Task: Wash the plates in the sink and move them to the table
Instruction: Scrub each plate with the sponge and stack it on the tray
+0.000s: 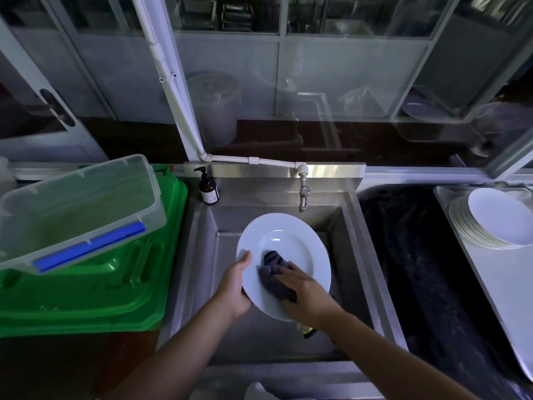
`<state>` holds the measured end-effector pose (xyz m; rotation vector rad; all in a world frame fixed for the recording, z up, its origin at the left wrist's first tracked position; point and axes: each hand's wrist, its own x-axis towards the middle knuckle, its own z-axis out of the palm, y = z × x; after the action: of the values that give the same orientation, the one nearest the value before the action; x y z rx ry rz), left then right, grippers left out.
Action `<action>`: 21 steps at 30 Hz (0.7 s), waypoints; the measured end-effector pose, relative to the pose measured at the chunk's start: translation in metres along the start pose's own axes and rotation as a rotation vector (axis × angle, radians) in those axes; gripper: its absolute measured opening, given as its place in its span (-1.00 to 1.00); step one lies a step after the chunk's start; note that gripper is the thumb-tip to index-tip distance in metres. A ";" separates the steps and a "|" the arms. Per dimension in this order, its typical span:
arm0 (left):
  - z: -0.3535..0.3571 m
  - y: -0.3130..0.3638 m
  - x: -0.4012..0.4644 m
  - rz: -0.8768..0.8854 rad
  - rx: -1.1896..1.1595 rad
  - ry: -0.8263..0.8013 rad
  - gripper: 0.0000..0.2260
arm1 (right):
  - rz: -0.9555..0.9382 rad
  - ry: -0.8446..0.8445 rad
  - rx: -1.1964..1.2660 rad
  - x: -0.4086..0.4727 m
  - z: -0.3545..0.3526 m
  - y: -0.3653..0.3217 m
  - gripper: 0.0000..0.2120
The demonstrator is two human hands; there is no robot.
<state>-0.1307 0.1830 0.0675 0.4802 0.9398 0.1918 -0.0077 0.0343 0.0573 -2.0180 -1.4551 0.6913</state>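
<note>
A white deep plate (288, 241) is held tilted over the steel sink (202, 255). My left hand (235, 287) grips its left rim, thumb on the face. My right hand (302, 293) presses a dark cloth (272, 269) against the plate's lower middle. A stack of several white plates (496, 220) rests on a pale table surface (501, 278) at the far right. The tap (303, 194) above the sink shows no running water.
A brown soap pump bottle (208, 187) stands at the sink's back left corner. Left of the sink, a clear plastic box (78, 209) sits on a green bin lid (115, 284). A dark basin (418, 255) lies between sink and table. Something yellow-black (307, 330) shows under my right wrist.
</note>
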 end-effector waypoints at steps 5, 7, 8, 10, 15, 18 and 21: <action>0.007 0.000 -0.011 0.022 0.057 -0.028 -0.63 | 0.170 0.093 -0.219 0.006 -0.020 0.018 -0.42; 0.011 -0.007 -0.015 -0.004 0.072 -0.048 -0.64 | 0.241 0.106 -0.200 0.022 -0.022 0.012 -0.43; 0.014 -0.010 -0.016 -0.009 0.068 -0.068 -0.64 | 0.254 0.129 -0.158 0.031 -0.020 0.006 -0.43; 0.023 -0.015 -0.019 -0.012 0.036 -0.112 -0.63 | 0.232 0.194 -0.047 0.045 -0.016 -0.010 -0.42; 0.028 -0.014 -0.016 0.032 -0.107 -0.171 -0.52 | 0.077 0.162 0.089 0.046 -0.019 -0.040 -0.49; 0.027 -0.004 -0.013 0.075 -0.185 -0.162 -0.45 | -0.070 0.170 0.061 0.029 -0.020 -0.040 -0.61; 0.023 0.006 -0.014 0.101 -0.161 -0.105 -0.41 | -0.136 0.125 -0.115 0.008 -0.014 -0.025 -0.42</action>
<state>-0.1196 0.1757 0.0918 0.3855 0.7915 0.3283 -0.0126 0.0466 0.0835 -1.9863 -1.5720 0.4260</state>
